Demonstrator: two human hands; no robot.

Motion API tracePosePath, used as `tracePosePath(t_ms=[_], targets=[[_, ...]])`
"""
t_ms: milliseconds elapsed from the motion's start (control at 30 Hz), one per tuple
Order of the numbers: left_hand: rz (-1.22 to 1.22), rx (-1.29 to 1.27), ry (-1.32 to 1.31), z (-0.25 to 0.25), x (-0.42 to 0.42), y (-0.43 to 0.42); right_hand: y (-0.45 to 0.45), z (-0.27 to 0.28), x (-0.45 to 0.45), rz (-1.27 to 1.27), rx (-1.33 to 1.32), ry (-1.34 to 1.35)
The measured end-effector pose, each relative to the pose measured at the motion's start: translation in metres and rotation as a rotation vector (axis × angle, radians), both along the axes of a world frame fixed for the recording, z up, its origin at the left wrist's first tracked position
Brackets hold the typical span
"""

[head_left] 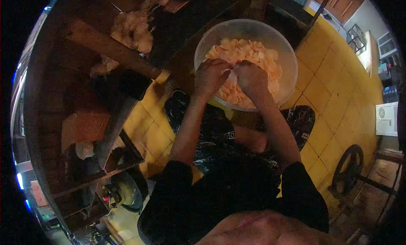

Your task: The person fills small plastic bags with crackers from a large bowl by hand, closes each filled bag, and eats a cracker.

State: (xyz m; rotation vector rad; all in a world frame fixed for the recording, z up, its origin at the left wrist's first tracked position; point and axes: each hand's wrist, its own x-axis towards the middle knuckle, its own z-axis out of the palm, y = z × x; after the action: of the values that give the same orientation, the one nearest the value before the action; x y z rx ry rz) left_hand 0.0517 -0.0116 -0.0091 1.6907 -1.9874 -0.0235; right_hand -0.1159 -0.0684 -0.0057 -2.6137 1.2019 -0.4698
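Note:
A large round translucent tub (287, 46) stands in front of me, holding a heap of thin, pale orange chips (249, 48). Above the chips, my left hand (210, 78) and my right hand (252, 78) meet with their fingers closed in a pinch. Between the fingertips shows a small bit of red, with something whitish just below it. The fingers hide most of this, so I cannot make out what it is. Both hands are over the near half of the tub, hiding some of the chips.
Yellow floor tiles (323, 72) surround the tub. To the left is a dark wooden shelf or bench (91, 38) with a cardboard box (89, 126) and pale bundles (133, 31). A dark wheel (349, 171) stands at right, below a white appliance (387, 119). My legs flank the tub's near side.

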Motion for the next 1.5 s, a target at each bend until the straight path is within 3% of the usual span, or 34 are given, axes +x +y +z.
tracePosePath(t_ms=[333,400,600,667,800,900,1000,1133,1200,1333,1400,1433,1500], targets=[[0.281,0.269,-0.033,0.004,-0.012,-0.004,0.007,0.028,-0.027,-0.112,0.048,-0.448],[0.232,0.064,0.097,-0.002,-0.007,-0.006,0.002,0.029,-0.034,-0.133,0.025,-0.564],[0.143,-0.031,0.176,-0.003,-0.007,-0.004,0.000,0.016,-0.049,-0.243,0.017,-0.543],[0.189,-0.033,0.278,0.004,-0.008,-0.002,0.002,0.019,-0.054,-0.124,0.087,-0.663],[0.349,-0.121,0.523,0.010,-0.009,0.003,0.016,0.033,-0.055,0.012,0.172,-0.631],[0.281,-0.275,0.583,0.018,-0.013,0.007,0.023,0.039,-0.054,0.085,0.131,-0.503],[0.181,-0.325,0.750,0.036,-0.024,0.001,0.024,0.037,-0.052,0.005,0.186,-0.668],[0.087,-0.400,0.764,0.048,-0.032,-0.002,0.022,0.034,-0.059,-0.118,0.155,-0.875],[0.110,-0.322,0.427,0.051,-0.030,0.003,0.019,0.031,-0.067,-0.128,0.143,-0.947],[0.152,-0.303,0.427,0.046,-0.046,0.013,0.018,0.020,-0.079,-0.176,0.266,-0.970],[0.111,-0.090,0.833,0.038,-0.058,0.022,0.024,0.022,-0.077,-0.204,0.277,-0.970],[0.110,-0.091,0.833,0.033,-0.064,0.026,0.027,0.022,-0.074,-0.198,0.272,-0.956],[-0.170,0.091,1.061,0.027,-0.076,0.032,0.030,0.015,-0.068,-0.193,0.273,-0.941]])
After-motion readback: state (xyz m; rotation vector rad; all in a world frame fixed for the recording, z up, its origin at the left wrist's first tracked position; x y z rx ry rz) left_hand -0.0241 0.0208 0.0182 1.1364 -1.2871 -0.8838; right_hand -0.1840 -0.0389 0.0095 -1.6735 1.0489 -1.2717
